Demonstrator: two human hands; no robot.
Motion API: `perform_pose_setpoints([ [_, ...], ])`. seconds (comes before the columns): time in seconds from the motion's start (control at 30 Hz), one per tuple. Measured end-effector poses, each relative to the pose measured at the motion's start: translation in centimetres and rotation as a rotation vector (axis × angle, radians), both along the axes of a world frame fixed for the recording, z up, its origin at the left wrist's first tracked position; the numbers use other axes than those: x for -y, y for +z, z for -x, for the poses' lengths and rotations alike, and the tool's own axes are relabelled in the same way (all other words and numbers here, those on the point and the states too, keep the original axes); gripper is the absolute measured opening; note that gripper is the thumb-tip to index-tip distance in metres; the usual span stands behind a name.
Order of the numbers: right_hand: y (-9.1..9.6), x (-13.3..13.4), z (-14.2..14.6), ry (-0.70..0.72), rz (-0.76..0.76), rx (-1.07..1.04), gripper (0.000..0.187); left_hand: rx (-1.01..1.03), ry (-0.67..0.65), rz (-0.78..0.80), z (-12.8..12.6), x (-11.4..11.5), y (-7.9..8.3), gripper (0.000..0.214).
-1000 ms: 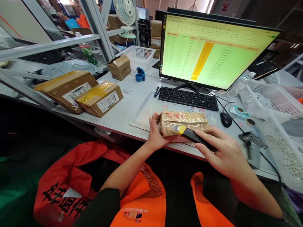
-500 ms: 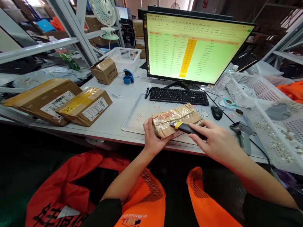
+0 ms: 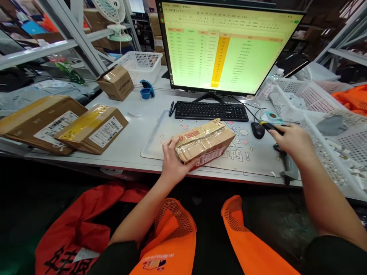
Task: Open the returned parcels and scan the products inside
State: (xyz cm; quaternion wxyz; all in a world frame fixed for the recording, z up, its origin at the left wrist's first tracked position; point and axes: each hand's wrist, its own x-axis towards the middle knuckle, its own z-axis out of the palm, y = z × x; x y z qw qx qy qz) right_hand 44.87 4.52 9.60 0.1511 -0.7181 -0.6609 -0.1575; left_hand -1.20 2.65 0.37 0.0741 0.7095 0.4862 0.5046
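Note:
A taped cardboard box (image 3: 205, 143) sits tilted on the printed desk mat (image 3: 252, 162). My left hand (image 3: 174, 162) grips its left end, thumb along the near side and fingers over the far edge. Off to the right, my right hand (image 3: 294, 141) is closed around a black utility knife (image 3: 271, 126) with a yellow band near its front. The knife is just right of the computer mouse (image 3: 257, 130). Below that hand lies a grey barcode scanner (image 3: 290, 168), partly covered by it.
A monitor (image 3: 223, 49) and keyboard (image 3: 210, 111) stand behind the box. Two labelled cartons (image 3: 91, 128) lie on the left, with a small brown box (image 3: 117, 83) and a blue round container (image 3: 147, 91) behind them. White perforated baskets (image 3: 329, 152) line the right side.
My right hand has moved the utility knife off the box to the right, beside the mouse. My left hand still holds the box, whose near labelled side now shows more. The view has shifted slightly.

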Motion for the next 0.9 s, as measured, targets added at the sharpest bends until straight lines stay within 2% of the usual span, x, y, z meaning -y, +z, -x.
perform_pose_setpoints([
  [0.07,-2.4,-0.7,-3.0,-0.109,0.104,-0.049,0.069,-0.056,-0.062,0.081,1.4,-0.1,2.0,0.104],
  [0.13,-5.2,-1.1,-3.7,-0.169,0.218,-0.122,0.058,-0.147,-0.133,0.132,2.3,-1.1,4.7,0.09],
  [0.2,-7.4,-1.2,-2.2,-0.178,0.267,-0.172,0.053,-0.284,-0.19,0.163,2.3,-2.9,7.7,0.076],
  [0.27,-8.2,-1.2,1.0,-0.118,0.202,-0.191,0.051,-0.455,-0.232,0.205,1.2,-5.2,10.1,0.071],
  [0.3,-8.0,-1.1,3.0,-0.055,0.131,-0.212,0.051,-0.536,-0.244,0.222,0.4,-6.1,10.9,0.07],
  [0.37,-6.5,-0.8,7.4,0.16,-0.045,-0.301,0.05,-0.663,-0.244,0.226,-1.1,-7.3,12.0,0.066],
  [0.43,-4.3,-0.3,11.8,0.436,-0.196,-0.401,0.044,-0.758,-0.24,0.189,-2.1,-7.3,12.3,0.054],
  [0.5,-2.6,0.1,15.7,0.602,-0.28,-0.403,0.036,-0.845,-0.239,0.142,-2.6,-6.7,12.3,0.046],
  [0.6,-1.8,0.2,19.2,0.608,-0.327,-0.301,0.027,-0.927,-0.234,0.123,-2.4,-6.2,12.3,0.045],
  [0.7,-2.3,0.2,20.2,0.567,-0.321,-0.27,0.027,-0.889,-0.229,0.177,-2.1,-7.6,13.3,0.047],
  [0.8,-2.4,0.2,20.2,0.568,-0.273,-0.233,0.036,-0.815,-0.385,0.352,-1.8,-10.1,15.1,0.046],
  [0.9,-1.7,0.0,20.2,0.596,-0.192,-0.181,0.037,-0.739,-0.578,0.571,-1.2,-12.3,16.6,0.046],
])
